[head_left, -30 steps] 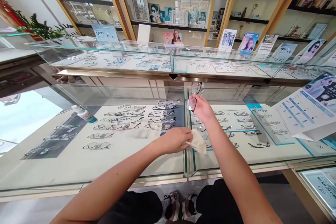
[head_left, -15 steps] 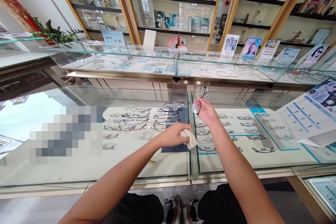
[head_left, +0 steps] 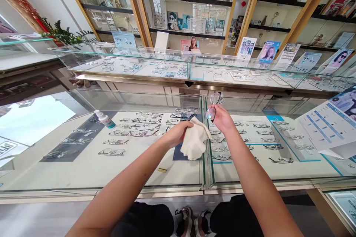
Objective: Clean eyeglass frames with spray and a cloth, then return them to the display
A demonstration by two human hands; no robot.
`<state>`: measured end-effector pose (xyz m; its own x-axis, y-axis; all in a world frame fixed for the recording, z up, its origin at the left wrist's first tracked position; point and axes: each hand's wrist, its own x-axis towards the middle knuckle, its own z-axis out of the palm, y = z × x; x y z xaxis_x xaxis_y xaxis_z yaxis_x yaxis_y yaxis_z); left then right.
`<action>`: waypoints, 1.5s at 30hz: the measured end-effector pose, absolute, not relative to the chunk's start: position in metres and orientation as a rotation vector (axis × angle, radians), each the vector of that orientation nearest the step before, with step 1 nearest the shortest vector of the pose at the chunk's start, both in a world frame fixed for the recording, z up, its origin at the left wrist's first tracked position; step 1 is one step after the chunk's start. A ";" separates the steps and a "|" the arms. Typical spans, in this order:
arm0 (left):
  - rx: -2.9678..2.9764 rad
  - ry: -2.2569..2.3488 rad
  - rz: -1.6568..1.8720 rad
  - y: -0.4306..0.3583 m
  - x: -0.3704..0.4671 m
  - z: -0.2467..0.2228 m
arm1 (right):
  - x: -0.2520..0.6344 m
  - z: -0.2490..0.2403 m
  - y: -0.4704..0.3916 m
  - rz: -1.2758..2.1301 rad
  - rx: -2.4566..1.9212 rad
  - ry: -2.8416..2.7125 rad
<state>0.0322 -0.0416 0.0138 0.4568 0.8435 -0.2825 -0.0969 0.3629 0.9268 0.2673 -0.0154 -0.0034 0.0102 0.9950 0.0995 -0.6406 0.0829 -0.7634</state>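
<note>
My left hand point(head_left: 178, 133) pinches the upper edge of a cream cloth point(head_left: 196, 141), which hangs spread out above the glass showcase. Its fingertips are partly behind the cloth. To the right, my right hand point(head_left: 222, 118) is closed on a pair of glasses point(head_left: 211, 113) with clear round lenses and a dark frame. The glasses are held upright, one lens above the other, apart from the cloth. Beneath both hands, several rows of glasses point(head_left: 144, 126) lie in the showcase point(head_left: 133, 172).
A small white bottle point(head_left: 105, 119) with a blue label lies tilted on the left of the showcase. A printed stand-up card point(head_left: 325, 122) is at the right. Behind runs a second glass counter point(head_left: 133, 76) with more glasses and cards. A small gold-coloured piece point(head_left: 162, 170) lies near the front.
The cloth was bunched in my left hand and now hangs open. My left hand has shifted slightly up and left. My right hand still holds the glasses in nearly the same place.
</note>
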 end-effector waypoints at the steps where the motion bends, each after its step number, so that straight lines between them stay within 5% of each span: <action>1: 0.917 0.890 0.709 -0.040 0.032 0.015 | 0.268 -0.003 -0.016 1.407 -0.613 -0.751; 12: 0.758 0.757 1.023 -0.019 0.021 0.020 | 0.265 0.009 -0.026 1.387 -0.665 -0.838; 34: 1.052 0.670 0.792 -0.023 0.008 0.033 | 0.264 0.017 -0.035 1.429 -0.657 -0.931; 45: 0.824 0.741 0.998 -0.021 0.010 0.034 | 0.261 0.022 -0.039 1.458 -0.669 -0.990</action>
